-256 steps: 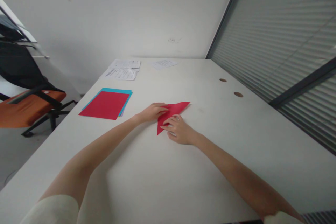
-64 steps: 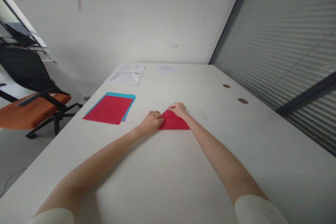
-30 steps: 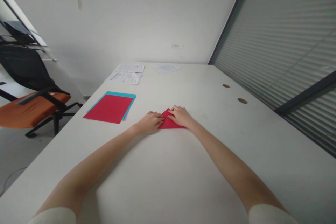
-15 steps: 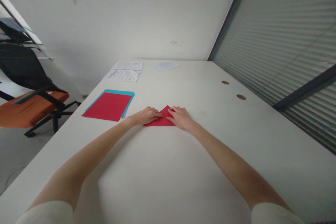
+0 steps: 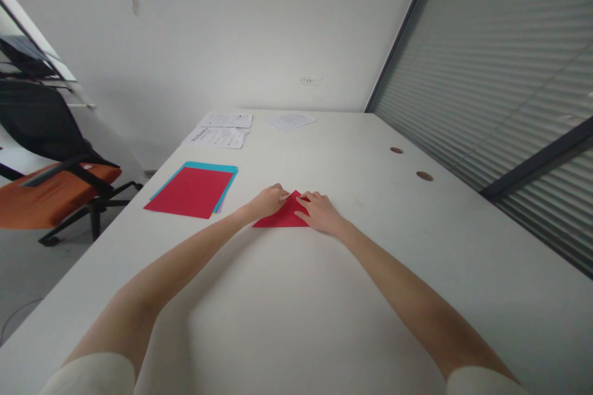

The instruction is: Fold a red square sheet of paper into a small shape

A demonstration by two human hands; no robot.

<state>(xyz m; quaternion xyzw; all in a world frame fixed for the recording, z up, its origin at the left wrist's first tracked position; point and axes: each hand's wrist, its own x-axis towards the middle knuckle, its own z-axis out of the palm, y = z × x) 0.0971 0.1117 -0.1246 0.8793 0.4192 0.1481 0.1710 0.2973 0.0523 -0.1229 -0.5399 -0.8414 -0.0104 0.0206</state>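
A folded red sheet of paper (image 5: 286,216) lies on the table in front of me, shaped like a triangle with its peak pointing away. My left hand (image 5: 267,202) is at its upper left edge, the fingers curled and pressed together on the paper near the peak. Over the right side of the sheet lies my right hand (image 5: 319,211), palm down, fingers spread and resting on the paper. That hand covers the right corner of the triangle.
To the left lies a stack of coloured paper, a red sheet (image 5: 188,191) on top of blue sheets (image 5: 210,166). Printed pages (image 5: 217,136) and another printed page (image 5: 293,121) lie at the table's far end. An orange office chair (image 5: 55,191) stands left of the white table (image 5: 296,308).
My left hand has slid a little up and right along the paper's edge towards the peak, its fingers now more curled. My right hand stays nearly in place on the paper.
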